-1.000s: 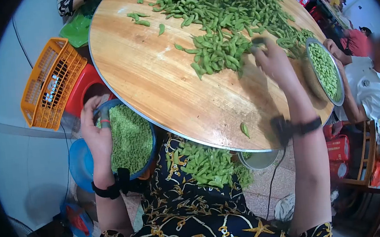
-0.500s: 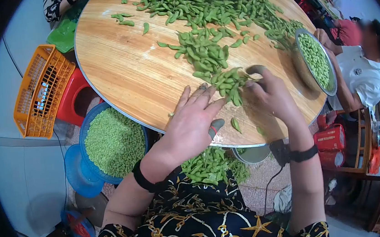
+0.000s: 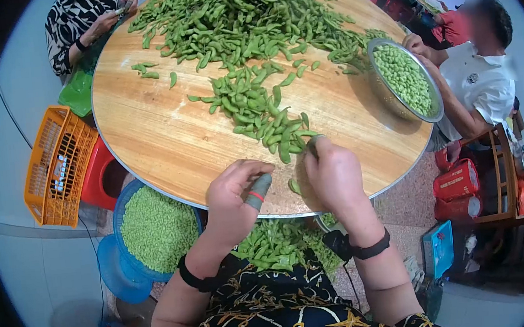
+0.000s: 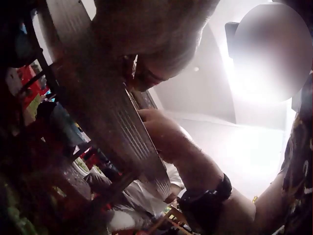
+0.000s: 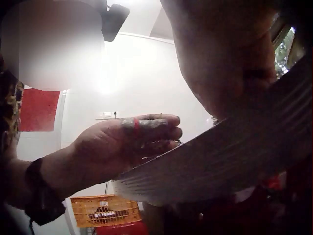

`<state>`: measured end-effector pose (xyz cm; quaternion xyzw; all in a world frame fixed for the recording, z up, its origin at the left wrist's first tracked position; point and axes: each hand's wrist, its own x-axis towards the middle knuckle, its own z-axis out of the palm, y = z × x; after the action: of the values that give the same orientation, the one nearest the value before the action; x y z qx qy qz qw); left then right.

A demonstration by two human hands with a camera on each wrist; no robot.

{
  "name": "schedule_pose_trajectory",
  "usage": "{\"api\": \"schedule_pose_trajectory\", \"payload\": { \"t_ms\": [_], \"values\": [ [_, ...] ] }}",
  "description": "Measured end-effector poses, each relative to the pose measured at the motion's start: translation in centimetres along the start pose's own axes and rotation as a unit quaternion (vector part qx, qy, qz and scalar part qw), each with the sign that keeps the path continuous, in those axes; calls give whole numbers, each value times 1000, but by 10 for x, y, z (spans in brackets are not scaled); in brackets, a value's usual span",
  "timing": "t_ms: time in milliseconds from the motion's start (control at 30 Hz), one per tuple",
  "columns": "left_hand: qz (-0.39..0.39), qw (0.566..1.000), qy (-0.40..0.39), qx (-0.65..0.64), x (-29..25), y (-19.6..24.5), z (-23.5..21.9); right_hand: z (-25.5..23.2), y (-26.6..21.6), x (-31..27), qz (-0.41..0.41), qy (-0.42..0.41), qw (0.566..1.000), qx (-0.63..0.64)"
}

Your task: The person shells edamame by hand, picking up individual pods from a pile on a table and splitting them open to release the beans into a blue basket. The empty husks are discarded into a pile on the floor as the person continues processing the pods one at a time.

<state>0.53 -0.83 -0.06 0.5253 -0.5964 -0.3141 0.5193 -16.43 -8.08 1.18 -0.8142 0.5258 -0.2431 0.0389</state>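
Green bean pods (image 3: pixel 237 99) trail from a large heap (image 3: pixel 248 20) toward the near edge of the round wooden table (image 3: pixel 145 130). My right hand (image 3: pixel 337 175) is at the near end of this trail, its fingertips by the pods; whether they pinch one is hidden. A single pod (image 3: pixel 294 186) lies left of that hand. My left hand (image 3: pixel 233 194), with a grey cover and red band on its thumb, hovers at the table edge with bent, relaxed fingers and no pod visible in it. The right wrist view shows this left hand (image 5: pixel 127 139) from the side.
Shelled beans (image 3: pixel 158 227) fill a blue basket below the table's left edge. More pods (image 3: pixel 270 244) lie below the near edge. A metal bowl of beans (image 3: pixel 402 80) is by a seated person (image 3: pixel 478 83) at right. An orange crate (image 3: pixel 60 167) stands left.
My left hand has moved from the blue basket to the table's near edge. My right hand has come nearer, and the trail of pods now reaches closer. The head view has shifted.
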Motion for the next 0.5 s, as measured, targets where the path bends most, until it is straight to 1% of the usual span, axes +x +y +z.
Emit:
{"api": "schedule_pose_trajectory", "payload": {
  "t_ms": [33, 67, 100, 133, 167, 200, 233, 267, 333, 367, 400, 433, 467, 500],
  "values": [
    [1, 1000, 0, 1, 0, 4, 3, -4, 2, -1, 0, 2, 1000, 0],
    [-88, 987, 4, -136, 1, 10, 7, -10, 3, -1, 16, 12, 997, 70],
    [-175, 947, 8, -269, 3, 15, 10, -16, 3, -1, 32, 23, 989, 140],
    [-173, 948, 8, -268, 4, 15, 13, -18, 1, -3, 31, 25, 989, 141],
    [-195, 923, -18, -332, 6, 13, 15, -20, -2, -6, 6, -3, 973, 233],
    [-215, 892, -45, -394, 9, 10, 18, -24, -6, -9, -20, -31, 947, 320],
    [-205, 896, -50, -391, 9, 6, 22, -31, -13, -12, -1, -72, 947, 313],
    [-201, 897, -53, -390, 9, 7, 23, -32, -15, -14, 16, -80, 946, 313],
    [-227, 896, -40, -380, 9, 7, 22, -25, -11, -19, 34, -78, 929, 359],
    [-232, 883, -22, -409, 8, 7, 24, -18, -10, -21, 33, -75, 930, 359],
    [-228, 883, -24, -409, 7, 6, 25, -11, -10, -22, 43, -76, 914, 397],
    [-209, 902, 5, -377, 7, 4, 27, -9, -9, -22, 51, -77, 897, 432],
    [-190, 919, 34, -344, 6, 2, 29, -12, -8, -24, 48, -75, 898, 430],
    [-179, 927, 60, -325, 8, 2, 32, -20, -11, -23, 102, -153, 838, 513]
  ]
}}
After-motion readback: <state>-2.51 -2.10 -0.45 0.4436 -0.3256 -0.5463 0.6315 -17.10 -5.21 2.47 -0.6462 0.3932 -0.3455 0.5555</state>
